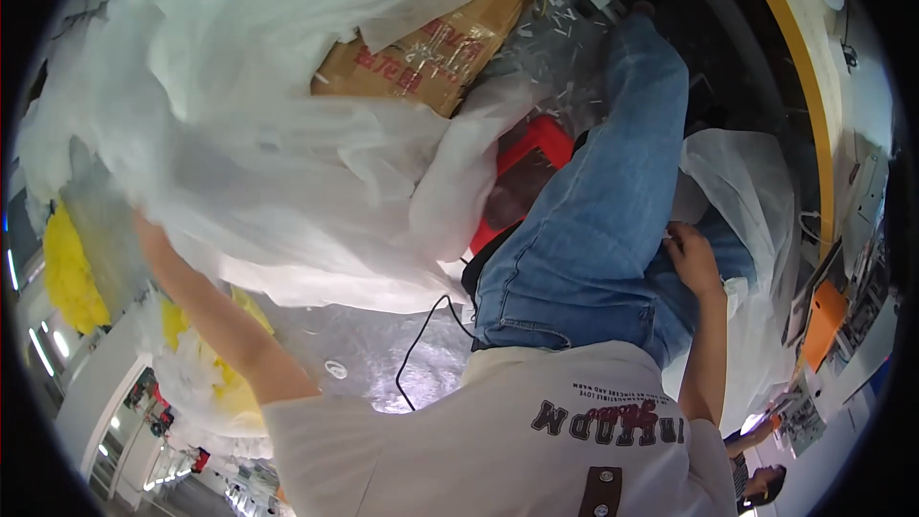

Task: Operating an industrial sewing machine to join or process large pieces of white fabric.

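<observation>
Head view: white sheer fabric (287,172) spreads across the upper left, partly covering a cardboard box (421,62); the left hand is hidden by this fabric, so I cannot tell its fingers' state; the right hand (691,257) is at the blue jeans (593,230), fingers curled, any grasp unclear.

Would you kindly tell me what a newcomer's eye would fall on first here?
Probably the great spread of white sheer material, filling the upper left and hiding the left hand. Next come the bright yellow material toward the left edge and the brown cardboard box at the top, partly covered by the white.
</observation>
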The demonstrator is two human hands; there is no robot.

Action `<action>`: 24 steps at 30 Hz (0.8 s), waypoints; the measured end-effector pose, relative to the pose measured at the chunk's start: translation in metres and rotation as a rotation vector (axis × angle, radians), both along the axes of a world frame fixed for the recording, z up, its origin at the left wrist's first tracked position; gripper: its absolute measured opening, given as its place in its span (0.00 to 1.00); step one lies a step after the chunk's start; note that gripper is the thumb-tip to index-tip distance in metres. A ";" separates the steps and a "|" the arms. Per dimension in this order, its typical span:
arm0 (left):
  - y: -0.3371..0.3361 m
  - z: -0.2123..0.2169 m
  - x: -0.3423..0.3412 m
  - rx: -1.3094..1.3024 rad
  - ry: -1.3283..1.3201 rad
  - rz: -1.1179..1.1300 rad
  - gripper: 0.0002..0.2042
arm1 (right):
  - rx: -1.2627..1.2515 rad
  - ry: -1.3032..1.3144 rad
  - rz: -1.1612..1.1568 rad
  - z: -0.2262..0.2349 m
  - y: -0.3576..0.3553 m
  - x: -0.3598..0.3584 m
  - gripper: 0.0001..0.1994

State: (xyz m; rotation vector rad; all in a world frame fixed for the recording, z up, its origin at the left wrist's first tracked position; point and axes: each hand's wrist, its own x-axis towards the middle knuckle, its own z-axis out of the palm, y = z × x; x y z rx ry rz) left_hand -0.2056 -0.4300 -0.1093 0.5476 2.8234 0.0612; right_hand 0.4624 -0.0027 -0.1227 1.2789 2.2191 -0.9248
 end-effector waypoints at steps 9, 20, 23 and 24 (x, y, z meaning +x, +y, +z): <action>0.365 0.115 -0.160 0.010 1.122 -0.444 0.24 | 0.075 -0.025 0.024 -0.018 -0.020 0.011 0.12; 0.352 -0.310 0.284 -0.127 0.163 -1.265 0.17 | -0.025 0.017 -0.034 -0.019 -0.020 -0.002 0.13; 0.383 -0.244 0.269 -0.244 -0.459 -1.067 0.14 | -0.031 0.085 -0.212 0.002 -0.004 0.001 0.12; 0.403 -0.189 0.268 -0.091 -0.813 -0.789 0.14 | -0.026 0.117 -0.294 0.018 -0.002 0.003 0.12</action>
